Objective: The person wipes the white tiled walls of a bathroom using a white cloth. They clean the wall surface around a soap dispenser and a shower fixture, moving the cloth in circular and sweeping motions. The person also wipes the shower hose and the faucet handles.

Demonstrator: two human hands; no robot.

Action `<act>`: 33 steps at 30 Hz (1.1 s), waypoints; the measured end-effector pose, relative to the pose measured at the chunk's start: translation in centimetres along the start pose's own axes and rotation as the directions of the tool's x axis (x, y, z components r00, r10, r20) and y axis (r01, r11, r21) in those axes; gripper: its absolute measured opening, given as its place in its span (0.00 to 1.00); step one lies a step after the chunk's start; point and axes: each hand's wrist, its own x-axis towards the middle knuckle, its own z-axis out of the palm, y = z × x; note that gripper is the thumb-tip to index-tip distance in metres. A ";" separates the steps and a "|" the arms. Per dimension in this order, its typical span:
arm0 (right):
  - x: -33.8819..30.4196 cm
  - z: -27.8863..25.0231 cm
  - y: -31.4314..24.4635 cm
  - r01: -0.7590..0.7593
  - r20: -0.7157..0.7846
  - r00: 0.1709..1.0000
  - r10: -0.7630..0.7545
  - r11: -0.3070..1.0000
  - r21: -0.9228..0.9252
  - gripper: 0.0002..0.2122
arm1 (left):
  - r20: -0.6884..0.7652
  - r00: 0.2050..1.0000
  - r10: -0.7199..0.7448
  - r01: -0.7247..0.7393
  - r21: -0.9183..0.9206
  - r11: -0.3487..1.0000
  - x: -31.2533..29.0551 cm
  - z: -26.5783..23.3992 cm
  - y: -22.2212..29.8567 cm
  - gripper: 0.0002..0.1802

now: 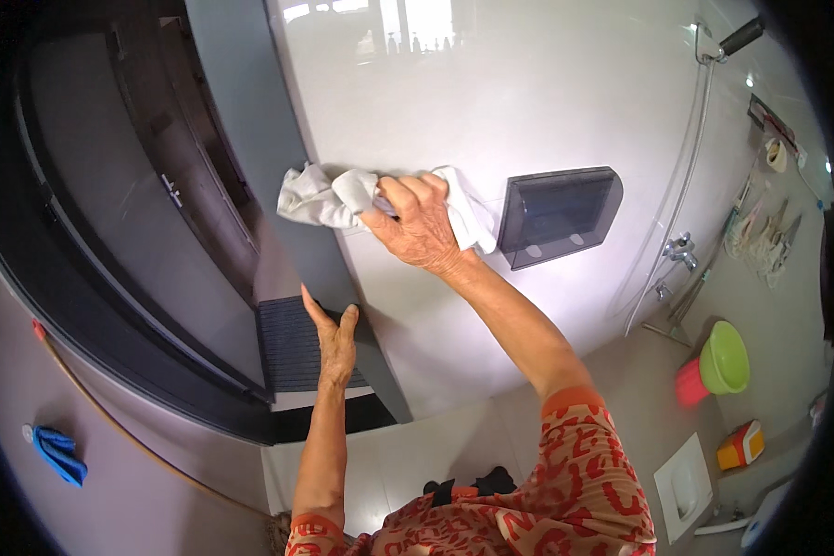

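My right hand [417, 222] is closed around a crumpled white cloth [320, 196] and presses it against the glossy white wall [389, 111]. One bunched end of the cloth reaches the grey door frame [246, 83]; the other spreads out beneath my fingers toward a dark translucent dispenser [561, 215] on the wall. Lower down, my left hand [336, 347] rests at the edge of the door frame. Its thumb and forefinger are stretched apart, and I see nothing held there; the other fingers are mostly hidden.
A dark door [93, 167] stands at the left, with a ridged mat [287, 343] by the threshold. On the right are a shower hose [690, 167], a tap [681, 250], a green basin [725, 357] and a squat toilet [686, 486]. A blue cloth [60, 454] hangs lower left near a hose [130, 431].
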 end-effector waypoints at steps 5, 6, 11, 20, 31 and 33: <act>1.3 -2.2 2.4 0.078 0.102 0.991 -0.091 0.989 0.129 0.14 | -0.025 1.000 0.001 0.000 0.038 0.999 0.0 0.4 -0.5 0.51; 1.6 -2.8 2.8 0.077 0.140 0.985 -0.101 0.982 0.170 0.13 | -0.036 0.999 -0.001 0.003 0.061 0.998 0.0 0.3 -0.6 0.51; 3.4 -6.5 5.9 -0.054 0.446 0.887 -0.119 0.933 0.356 0.09 | -0.129 0.991 0.026 -0.004 0.170 0.985 -0.1 0.7 -1.3 0.51; 3.1 -10.0 11.3 -0.137 0.550 0.824 -0.137 0.893 0.428 0.11 | -0.444 0.695 0.566 -0.155 0.676 0.721 -2.1 5.9 0.8 0.39; 0.2 -13.2 18.1 -0.177 0.308 0.948 0.077 0.934 0.310 0.12 | -0.219 0.676 0.704 -0.308 0.784 0.539 -1.2 12.1 1.0 0.33; -1.2 -14.3 19.9 -0.214 0.285 0.949 0.136 0.940 0.266 0.15 | -0.199 0.666 0.719 -0.326 0.789 0.521 -1.0 13.2 1.1 0.34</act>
